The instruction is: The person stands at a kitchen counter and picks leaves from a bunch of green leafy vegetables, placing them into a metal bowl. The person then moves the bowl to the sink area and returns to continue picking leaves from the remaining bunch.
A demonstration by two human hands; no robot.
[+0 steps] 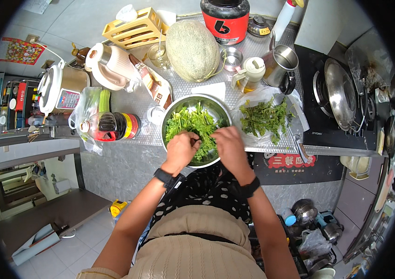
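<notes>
A stainless steel bowl [164, 122] full of leafy green herbs [197, 118] stands at the counter's front edge, close against my body. My left hand [182, 148] is over its near left side, with thumb and fingers pinched together at the greens; what lies between the fingertips is mostly hidden. Over the near right side hovers my right hand [231, 148], blurred, its fingers bent toward the left one. Whether it grips a stem cannot be made out. To the right, more leafy herbs [265, 118] lie on a clear plastic bag [244, 103], beside a knife [299, 143].
Behind the bowl sits a netted melon [193, 50]. A large sauce bottle [113, 126] lies left, near a rice cooker [65, 89]. An oil jug [251, 75] and a steel pitcher [282, 62] stand back right. A lidded pan [340, 94] is on the gas stove [322, 137].
</notes>
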